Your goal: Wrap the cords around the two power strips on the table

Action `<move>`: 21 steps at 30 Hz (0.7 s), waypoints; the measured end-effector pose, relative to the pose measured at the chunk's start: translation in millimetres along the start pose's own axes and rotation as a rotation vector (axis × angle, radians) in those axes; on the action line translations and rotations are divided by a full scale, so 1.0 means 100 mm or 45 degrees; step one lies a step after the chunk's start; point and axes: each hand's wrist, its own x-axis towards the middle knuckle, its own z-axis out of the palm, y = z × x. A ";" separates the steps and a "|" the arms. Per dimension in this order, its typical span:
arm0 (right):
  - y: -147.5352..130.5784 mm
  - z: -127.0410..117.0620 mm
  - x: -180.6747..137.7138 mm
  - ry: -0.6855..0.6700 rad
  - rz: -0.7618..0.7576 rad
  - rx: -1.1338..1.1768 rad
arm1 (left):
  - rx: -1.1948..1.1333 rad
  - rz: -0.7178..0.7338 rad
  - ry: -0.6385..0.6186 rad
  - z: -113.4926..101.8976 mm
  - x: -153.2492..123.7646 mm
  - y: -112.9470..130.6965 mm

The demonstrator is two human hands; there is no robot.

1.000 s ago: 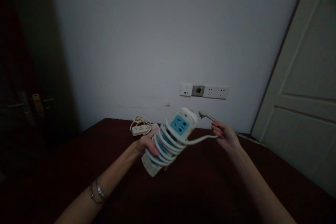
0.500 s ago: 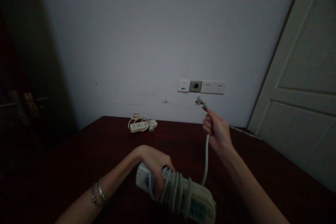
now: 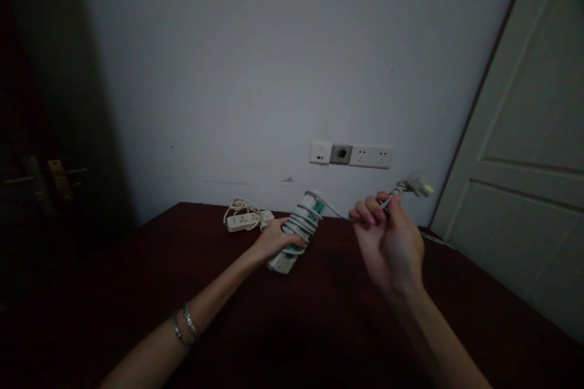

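Above the dark table [image 3: 137,292], the left hand [image 3: 274,242] grips the wound power strip [image 3: 298,231] while the right hand [image 3: 390,243] pinches the cord [image 3: 335,213] near its plug [image 3: 417,185], best kept taut so each loop slips off cleanly.

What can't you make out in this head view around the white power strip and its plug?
- Plug: motion-blurred, prongs unreadable.
- White power strip wrapped in its cord: lower end covered by the left hand; sockets too small and dim to count.
- Cord inside the right hand: hidden by the fingers.
- Second, cream power strip on the dark red table: too small for detail.
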 end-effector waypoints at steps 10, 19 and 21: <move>0.18 -0.30 0.32 0.001 0.409 -0.031 | -0.717 0.117 -0.330 0.13 -0.22 0.11; 0.19 -0.33 0.26 -0.183 0.738 -0.528 | -0.307 0.003 -0.735 -0.19 -0.26 0.19; 0.20 -0.35 0.26 -0.254 0.731 -0.677 | -0.142 -0.025 -0.779 -0.28 -0.25 0.25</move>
